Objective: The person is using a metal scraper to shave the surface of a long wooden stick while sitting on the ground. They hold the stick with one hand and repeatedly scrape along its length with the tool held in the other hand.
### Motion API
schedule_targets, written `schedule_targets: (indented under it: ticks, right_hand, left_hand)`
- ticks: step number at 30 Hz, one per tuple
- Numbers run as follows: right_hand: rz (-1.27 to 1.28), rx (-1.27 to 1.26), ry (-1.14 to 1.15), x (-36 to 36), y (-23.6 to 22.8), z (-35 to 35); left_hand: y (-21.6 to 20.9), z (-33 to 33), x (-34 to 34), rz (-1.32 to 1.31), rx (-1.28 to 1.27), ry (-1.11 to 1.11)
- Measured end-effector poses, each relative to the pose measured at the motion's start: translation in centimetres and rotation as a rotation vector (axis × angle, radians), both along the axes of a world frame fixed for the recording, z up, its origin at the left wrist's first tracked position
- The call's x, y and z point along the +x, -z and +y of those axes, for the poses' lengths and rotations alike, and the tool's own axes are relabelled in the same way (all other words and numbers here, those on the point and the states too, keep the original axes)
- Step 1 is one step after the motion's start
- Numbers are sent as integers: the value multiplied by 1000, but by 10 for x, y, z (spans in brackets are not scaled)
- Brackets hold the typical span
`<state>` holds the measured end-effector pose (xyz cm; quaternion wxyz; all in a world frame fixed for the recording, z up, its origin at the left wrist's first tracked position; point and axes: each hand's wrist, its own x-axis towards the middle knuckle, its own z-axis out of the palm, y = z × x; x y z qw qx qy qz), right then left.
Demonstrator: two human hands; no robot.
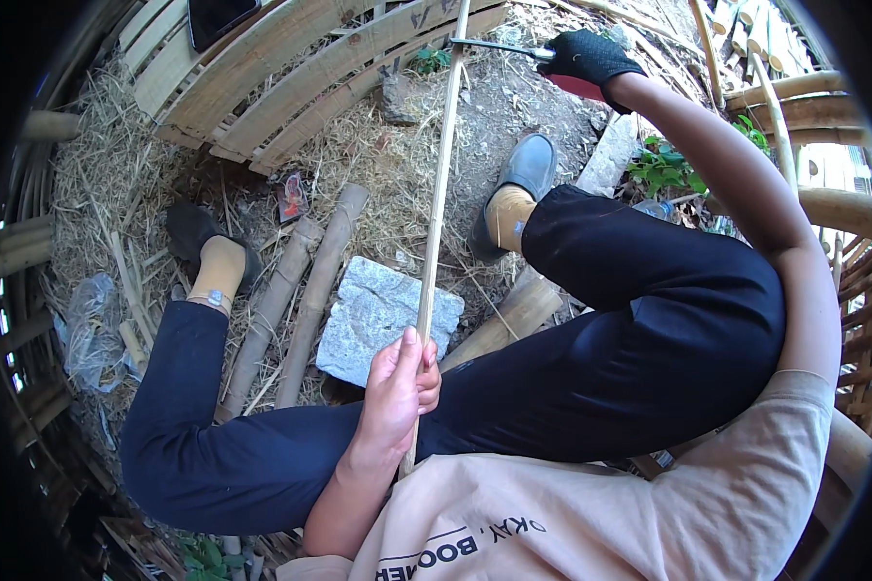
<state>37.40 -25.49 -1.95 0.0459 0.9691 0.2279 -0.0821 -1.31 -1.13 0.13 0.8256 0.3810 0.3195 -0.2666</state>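
My bare left hand [389,392] is wrapped round a long, thin bamboo strip [443,184], thumb laid along it. The strip runs from my waist away past the upper edge of the view. Out at the far end of my stretched right arm, my right hand [591,66] wears a black glove with a red palm. It grips a knife [499,45] by the handle. The knife's narrow blade points left and lies across the strip, seemingly touching it. Below the strip, between my legs, sits a pale stone block [386,315].
Slatted bamboo panels [291,82] stand at the far left, with a dark phone [218,19] on top. Bamboo poles [310,290] lie beside the stone. Straw covers the ground. A clear plastic bag [95,334] lies left; green plants [667,167] and stacked bamboo [809,107] are right.
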Motion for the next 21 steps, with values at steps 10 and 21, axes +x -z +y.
schedule_targets:
  ticks: [10,21]
  right_hand:
    - [447,163,-280,-123,-19,64]
    - [257,31,-398,-112,-8,57]
  left_hand:
    - [-1,0,3,5,140,-25]
    - [2,-4,2,26,171,-5]
